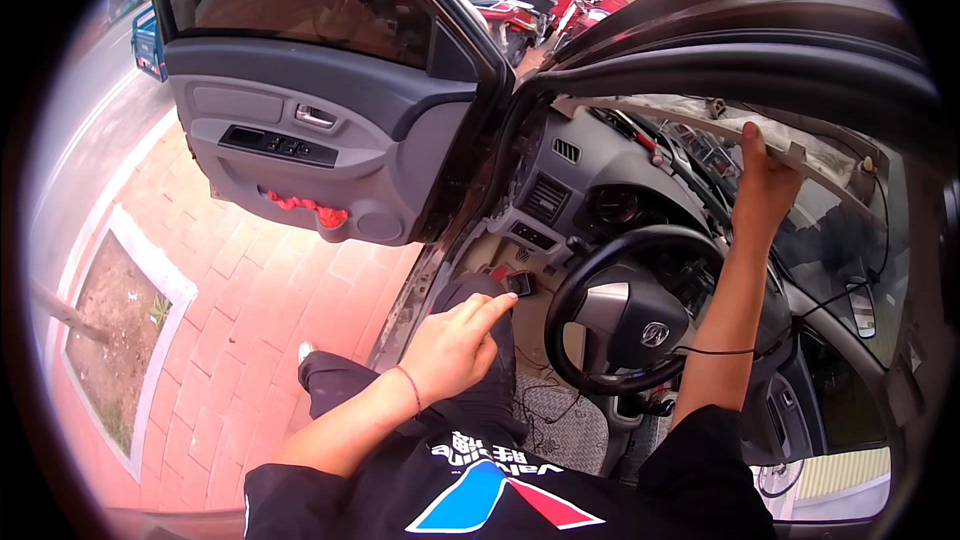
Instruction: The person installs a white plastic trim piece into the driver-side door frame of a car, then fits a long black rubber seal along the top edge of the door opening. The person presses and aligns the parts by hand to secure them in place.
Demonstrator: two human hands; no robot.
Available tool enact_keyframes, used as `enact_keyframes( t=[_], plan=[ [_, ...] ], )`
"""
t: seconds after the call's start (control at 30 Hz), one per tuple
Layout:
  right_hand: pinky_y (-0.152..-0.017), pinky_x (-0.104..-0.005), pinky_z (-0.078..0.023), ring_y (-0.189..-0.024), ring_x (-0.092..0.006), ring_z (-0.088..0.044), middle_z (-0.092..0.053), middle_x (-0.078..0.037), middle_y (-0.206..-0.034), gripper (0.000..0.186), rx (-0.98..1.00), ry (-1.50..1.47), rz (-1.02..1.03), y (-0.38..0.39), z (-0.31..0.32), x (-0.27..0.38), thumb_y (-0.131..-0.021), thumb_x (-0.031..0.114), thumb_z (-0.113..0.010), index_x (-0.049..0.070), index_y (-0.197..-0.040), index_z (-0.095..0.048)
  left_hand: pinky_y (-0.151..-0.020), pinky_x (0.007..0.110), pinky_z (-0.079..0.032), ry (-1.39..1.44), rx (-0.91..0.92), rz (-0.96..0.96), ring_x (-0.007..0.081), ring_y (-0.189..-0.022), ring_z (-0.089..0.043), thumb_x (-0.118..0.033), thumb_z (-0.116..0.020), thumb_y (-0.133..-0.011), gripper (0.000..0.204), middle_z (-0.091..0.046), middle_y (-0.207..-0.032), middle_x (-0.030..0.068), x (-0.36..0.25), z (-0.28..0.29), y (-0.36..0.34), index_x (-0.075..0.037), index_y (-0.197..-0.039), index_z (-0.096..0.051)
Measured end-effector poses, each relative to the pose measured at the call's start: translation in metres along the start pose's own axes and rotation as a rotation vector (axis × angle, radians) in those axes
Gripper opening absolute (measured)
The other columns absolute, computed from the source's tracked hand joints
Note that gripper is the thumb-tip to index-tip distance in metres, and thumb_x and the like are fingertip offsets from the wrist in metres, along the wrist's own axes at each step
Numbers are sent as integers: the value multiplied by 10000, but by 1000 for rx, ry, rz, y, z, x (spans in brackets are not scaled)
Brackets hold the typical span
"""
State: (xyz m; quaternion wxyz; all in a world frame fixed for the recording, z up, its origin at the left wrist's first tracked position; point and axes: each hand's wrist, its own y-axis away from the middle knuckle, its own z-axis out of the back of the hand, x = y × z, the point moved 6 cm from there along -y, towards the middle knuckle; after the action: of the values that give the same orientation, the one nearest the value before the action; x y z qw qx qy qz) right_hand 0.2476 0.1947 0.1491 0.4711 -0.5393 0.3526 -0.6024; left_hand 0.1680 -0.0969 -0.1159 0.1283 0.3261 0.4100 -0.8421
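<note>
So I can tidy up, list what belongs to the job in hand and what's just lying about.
Likely the job:
- trim, held in right hand
- cable, hanging nearby

Likely just about:
- red bundle, in the door
- motorcycles, outside

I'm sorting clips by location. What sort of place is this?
Probably beside a road, at the driver's side of a car: the steering wheel and open front door show the car, and brick paving lies just outside.

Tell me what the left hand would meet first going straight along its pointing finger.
In the picture, the left hand points at the small black box; that probably comes first, though depth is unclear.
</note>
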Motion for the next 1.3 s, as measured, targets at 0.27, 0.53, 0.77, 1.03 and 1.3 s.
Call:
enact_keyframes(
  t=[0.27, 0.53, 0.77, 1.03, 1.3],
  plan=[
    [-877, -381, -617, -1041, -250, -664, -639, -194, -1173, 527, -43, -337, 90, 0, -20, 2, -862, 183, -820, -112, -1210, -555, -709, 403, -545, 19, 199, 192, 306, -855, -663, -17, -594, -819, 519, -610, -970, 111, 47, -16, 64, -59, -1335, -558],
    [-921, -493, -616, -1107, -320, -667, -633, -236, -1205, 462, -85, -370, 45, -8, -12, -2, -930, 163, -740, -126, -1226, -535, -697, 407, -542, 60, 212, 294, 297, -826, -658, -16, -601, -806, 538, -599, -944, 102, 80, -12, 89, -66, -1340, -559],
    [-954, -536, -596, -1096, -342, -677, -642, -247, -1217, 481, -40, -372, 47, -11, 0, -25, -951, 206, -715, -119, -1251, -527, -691, 417, -534, 47, 166, 346, 310, -805, -657, -13, -602, -808, 495, -607, -899, 108, 91, 2, 92, -59, -1301, -590],
    [-980, -535, -579, -1122, -356, -668, -646, -244, -1229, 529, -8, -340, 124, -7, 5, -10, -936, 239, -738, -139, -1243, -532, -671, 426, -530, 30, 178, 336, 312, -789, -652, -5, -602, -807, 475, -598, -869, 111, 91, 0, 95, -59, -1279, -597],
    [-968, -513, -596, -1109, -337, -677, -645, -252, -1219, 550, 14, -415, 138, -1, -5, -5, -907, 229, -773, -146, -1229, -530, -658, 430, -527, 25, 189, 337, 313, -771, -648, 4, -602, -801, 472, -587, -850, 110, 89, -3, 98, -58, -1269, -600]
  ],
)
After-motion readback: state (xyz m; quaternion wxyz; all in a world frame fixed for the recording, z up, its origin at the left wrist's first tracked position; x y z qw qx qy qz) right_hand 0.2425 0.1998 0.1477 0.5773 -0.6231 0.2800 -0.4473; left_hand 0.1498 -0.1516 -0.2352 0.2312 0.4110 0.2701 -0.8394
